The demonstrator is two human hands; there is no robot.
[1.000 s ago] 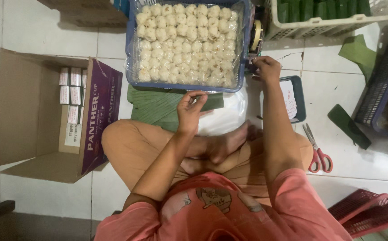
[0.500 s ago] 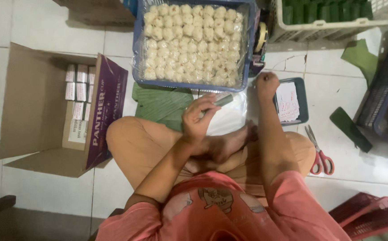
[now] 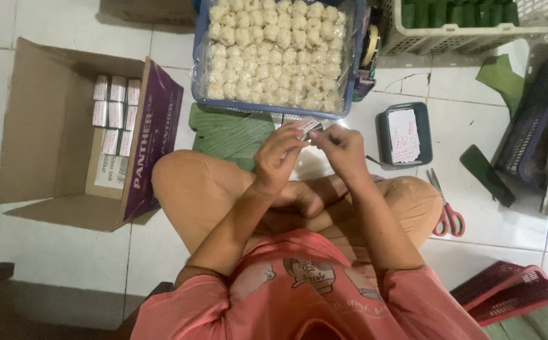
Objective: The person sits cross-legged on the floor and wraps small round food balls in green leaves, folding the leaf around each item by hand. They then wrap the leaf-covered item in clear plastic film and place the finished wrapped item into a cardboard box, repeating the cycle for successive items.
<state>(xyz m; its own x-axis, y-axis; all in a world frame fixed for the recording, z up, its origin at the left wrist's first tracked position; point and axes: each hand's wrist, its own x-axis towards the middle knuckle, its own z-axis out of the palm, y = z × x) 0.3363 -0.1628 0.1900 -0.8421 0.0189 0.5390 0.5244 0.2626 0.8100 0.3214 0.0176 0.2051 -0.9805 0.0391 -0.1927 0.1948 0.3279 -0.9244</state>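
Note:
I sit cross-legged on a tiled floor. My left hand [image 3: 278,157] and my right hand [image 3: 343,150] meet above my knees, both pinching a small white paper label [image 3: 310,126] with red print. Just beyond them lies a stack of green leaf sheets [image 3: 230,135]. Behind that stands a blue basket [image 3: 353,69] lined with plastic and filled with several pale round dumplings [image 3: 274,53]. A small dark tray [image 3: 384,135] holding more white labels [image 3: 405,135] sits to the right of my hands.
An open cardboard box [image 3: 41,126] with small white packets stands at the left. Red-handled scissors [image 3: 445,211] lie by my right knee. A white crate of green leaves [image 3: 475,25] is at the back right, dark baskets [image 3: 538,126] at the right, red baskets [image 3: 507,293] at the lower right.
My right hand left the label tray and came in to meet my left hand. Both now hold a label above my lap.

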